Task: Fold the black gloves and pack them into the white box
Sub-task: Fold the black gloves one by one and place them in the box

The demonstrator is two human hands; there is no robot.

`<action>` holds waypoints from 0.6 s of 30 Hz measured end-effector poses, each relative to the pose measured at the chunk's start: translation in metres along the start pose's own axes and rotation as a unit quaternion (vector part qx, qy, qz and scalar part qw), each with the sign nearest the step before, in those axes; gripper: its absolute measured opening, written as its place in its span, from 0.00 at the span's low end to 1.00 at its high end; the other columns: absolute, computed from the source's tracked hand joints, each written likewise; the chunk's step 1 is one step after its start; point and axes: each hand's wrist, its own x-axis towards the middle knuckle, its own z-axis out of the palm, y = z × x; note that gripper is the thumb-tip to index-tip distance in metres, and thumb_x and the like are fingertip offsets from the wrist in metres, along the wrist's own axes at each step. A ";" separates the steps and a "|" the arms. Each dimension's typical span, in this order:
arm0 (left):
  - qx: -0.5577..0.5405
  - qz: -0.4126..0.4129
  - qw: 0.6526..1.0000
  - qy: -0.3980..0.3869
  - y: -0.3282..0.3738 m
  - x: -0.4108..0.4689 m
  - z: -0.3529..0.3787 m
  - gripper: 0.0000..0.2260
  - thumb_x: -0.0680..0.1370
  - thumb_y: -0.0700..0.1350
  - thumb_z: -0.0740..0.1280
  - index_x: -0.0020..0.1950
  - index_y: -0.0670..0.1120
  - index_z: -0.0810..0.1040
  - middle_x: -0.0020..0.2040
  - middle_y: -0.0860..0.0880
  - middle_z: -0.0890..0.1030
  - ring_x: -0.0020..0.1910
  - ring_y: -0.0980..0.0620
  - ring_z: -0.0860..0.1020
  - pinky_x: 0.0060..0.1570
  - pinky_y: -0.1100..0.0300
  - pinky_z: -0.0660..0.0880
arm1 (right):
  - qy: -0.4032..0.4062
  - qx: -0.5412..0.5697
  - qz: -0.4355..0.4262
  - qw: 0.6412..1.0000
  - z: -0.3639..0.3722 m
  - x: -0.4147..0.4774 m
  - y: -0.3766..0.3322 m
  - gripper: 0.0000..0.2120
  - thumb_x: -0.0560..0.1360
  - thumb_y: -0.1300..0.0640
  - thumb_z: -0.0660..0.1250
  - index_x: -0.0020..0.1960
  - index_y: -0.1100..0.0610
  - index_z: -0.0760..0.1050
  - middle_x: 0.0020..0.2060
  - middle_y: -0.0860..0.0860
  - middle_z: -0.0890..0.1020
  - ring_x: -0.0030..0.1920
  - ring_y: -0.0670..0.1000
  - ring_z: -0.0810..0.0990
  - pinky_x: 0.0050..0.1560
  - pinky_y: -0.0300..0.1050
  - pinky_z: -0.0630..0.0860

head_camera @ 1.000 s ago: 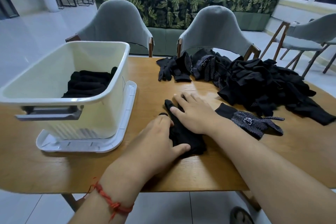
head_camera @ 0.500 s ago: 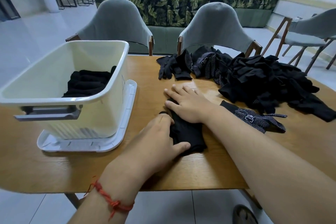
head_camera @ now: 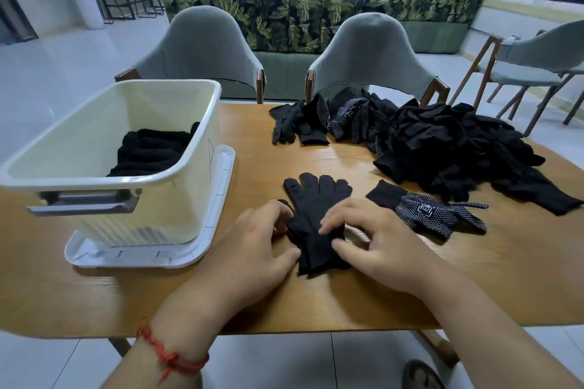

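A pair of black gloves lies flat on the wooden table, fingers pointing away from me. My left hand grips its left edge near the cuff, fingers curled and thumb on the fabric. My right hand pinches the right edge of the cuff between bent fingers and thumb. The white box stands to the left, with folded black gloves stacked inside it.
The box sits on its white lid. A large pile of black gloves fills the table's right side. A white-dotted glove lies just right of my right hand. More gloves lie at the far edge, near two grey chairs.
My right hand has slid back from the gloves' fingers to the cuff, uncovering them. My left hand stays at the left edge. The camera has tilted up a little.
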 end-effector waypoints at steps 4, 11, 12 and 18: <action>0.007 0.009 1.000 0.004 0.000 0.000 0.001 0.21 0.75 0.59 0.73 0.64 0.66 0.69 0.56 0.64 0.75 0.60 0.62 0.73 0.62 0.53 0.76 | -0.037 -0.056 -0.036 0.997 -0.001 -0.009 0.001 0.08 0.76 0.50 0.78 0.55 0.43 0.85 0.59 0.36 0.81 0.65 0.46 0.78 0.67 0.46 0.72; 0.019 0.027 0.999 -0.004 0.002 0.001 -0.001 0.25 0.73 0.63 0.72 0.68 0.65 0.69 0.58 0.67 0.73 0.64 0.62 0.71 0.65 0.55 0.74 | -0.016 -0.059 -0.058 0.996 0.003 -0.008 0.005 0.04 0.77 0.51 0.77 0.51 0.43 0.87 0.56 0.35 0.83 0.62 0.47 0.80 0.61 0.48 0.76; 0.025 0.031 0.999 -0.001 0.003 0.001 -0.001 0.26 0.73 0.63 0.73 0.68 0.65 0.69 0.58 0.67 0.73 0.64 0.63 0.71 0.66 0.55 0.73 | -0.009 -0.050 -0.056 0.997 0.004 -0.008 0.004 0.04 0.77 0.52 0.77 0.50 0.43 0.88 0.55 0.35 0.84 0.60 0.47 0.80 0.60 0.47 0.77; 0.044 0.041 0.998 0.001 0.005 0.002 0.001 0.27 0.71 0.66 0.69 0.68 0.63 0.69 0.59 0.66 0.73 0.63 0.64 0.70 0.67 0.55 0.72 | 0.051 -0.032 -0.067 0.996 0.009 -0.004 0.002 0.01 0.77 0.53 0.78 0.47 0.48 0.86 0.48 0.38 0.85 0.52 0.48 0.84 0.53 0.50 0.79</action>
